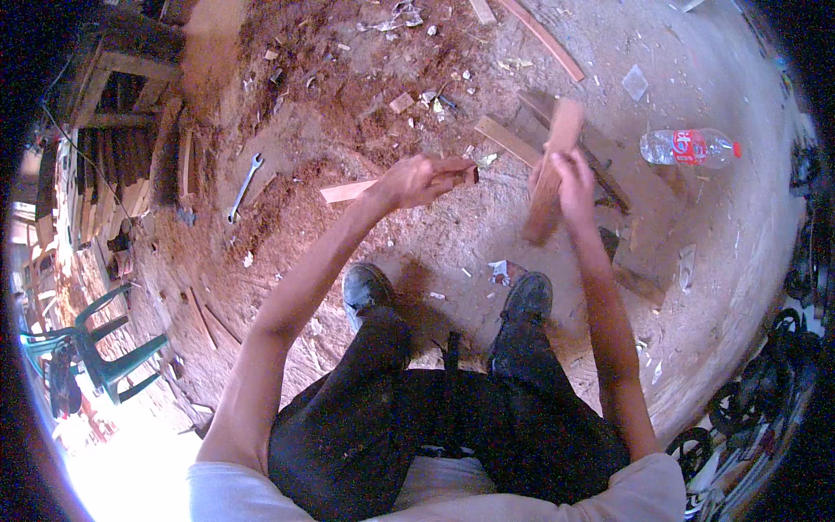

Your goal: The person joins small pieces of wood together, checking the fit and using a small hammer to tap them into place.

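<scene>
My right hand [576, 184] is closed round a reddish wooden block [544, 204], which stands at a slant and is slightly blurred. To its left, my left hand [422, 181] is closed, fingers toward the right. A small dark reddish end shows at its fingertips; what this piece is, I cannot make out. A pale wooden strip [346, 191] shows beside my left wrist; whether it touches the hand is unclear. Behind the block, a light wooden strip [507, 141] and a darker wooden piece [613, 183] lie on the ground.
A plastic bottle [690, 148] with a red cap lies at the right. On the left are a spanner [245, 189] and a green plastic chair [122, 348]. A long reddish strip [544, 39] lies at the far side. Wood scraps and litter dot the dirt floor [348, 113].
</scene>
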Demonstrator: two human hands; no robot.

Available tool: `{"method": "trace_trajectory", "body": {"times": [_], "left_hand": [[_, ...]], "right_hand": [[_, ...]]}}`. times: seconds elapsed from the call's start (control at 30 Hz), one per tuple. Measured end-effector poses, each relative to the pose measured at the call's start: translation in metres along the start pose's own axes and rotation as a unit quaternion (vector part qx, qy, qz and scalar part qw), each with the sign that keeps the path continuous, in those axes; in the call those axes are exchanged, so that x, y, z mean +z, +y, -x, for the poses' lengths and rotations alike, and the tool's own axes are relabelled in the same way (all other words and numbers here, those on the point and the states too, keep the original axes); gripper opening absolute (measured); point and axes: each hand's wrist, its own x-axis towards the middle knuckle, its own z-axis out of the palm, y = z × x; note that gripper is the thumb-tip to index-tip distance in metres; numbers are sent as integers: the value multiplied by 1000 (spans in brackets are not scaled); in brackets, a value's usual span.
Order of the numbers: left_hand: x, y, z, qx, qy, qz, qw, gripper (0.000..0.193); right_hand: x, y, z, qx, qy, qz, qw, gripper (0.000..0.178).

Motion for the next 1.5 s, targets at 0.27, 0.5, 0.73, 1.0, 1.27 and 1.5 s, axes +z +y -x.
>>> {"method": "trace_trajectory", "body": {"times": [0.27, 0.5, 0.73, 1.0, 1.27, 1.5], "left_hand": [[15, 2, -6, 23, -16, 115, 993, 42], [14, 10, -7, -28, -27, 208, 977, 41], [18, 7, -10, -38, -53, 238, 969, 38], [15, 21, -5, -94, -127, 387, 909, 34], [11, 50, -6, -147, -108, 342, 922, 36], [25, 24, -4, -120, -87, 354, 924, 33]], "right_hand": [[7, -21, -12, 23, 114, -450, 885, 24], [10, -14, -8, -5, 156, -415, 896, 24], [-2, -16, -10, 41, 141, -500, 854, 17], [12, -40, 0, 12, 154, -532, 833, 15], [-2, -27, -13, -14, 110, -546, 830, 21], [8, -26, -13, 17, 154, -488, 859, 25]]}}
